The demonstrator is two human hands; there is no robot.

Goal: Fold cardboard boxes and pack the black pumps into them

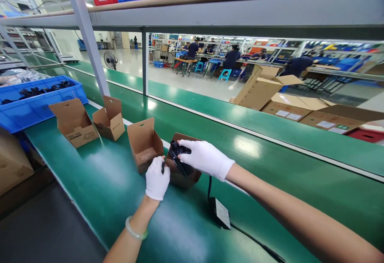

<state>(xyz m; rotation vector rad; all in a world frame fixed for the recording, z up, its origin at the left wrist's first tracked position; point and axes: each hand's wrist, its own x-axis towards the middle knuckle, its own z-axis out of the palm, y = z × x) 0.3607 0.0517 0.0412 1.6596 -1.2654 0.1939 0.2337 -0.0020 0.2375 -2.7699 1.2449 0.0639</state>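
My right hand (204, 157), in a white glove, grips a black plastic device (182, 161) with a round stub on top. The device is at the mouth of an open brown cardboard box (186, 181), partly inside it. My left hand (157, 178), also gloved, is beside that box's left edge with its fingers curled. Something small and dark shows between its thumb and forefinger, too hidden to name. Just left stands another open box (145, 147) with its lid flap up. A black power adapter (221, 213) with a white label and cable lies on the green belt, right of the boxes.
Two more open boxes (76, 129) (109, 121) stand farther left. Beyond them a blue bin (45, 101) holds black parts. A metal post (87, 35) and an overhead shelf beam (210, 11) frame the green conveyor (126, 183). Large cartons (285, 109) and seated people are across the belt.
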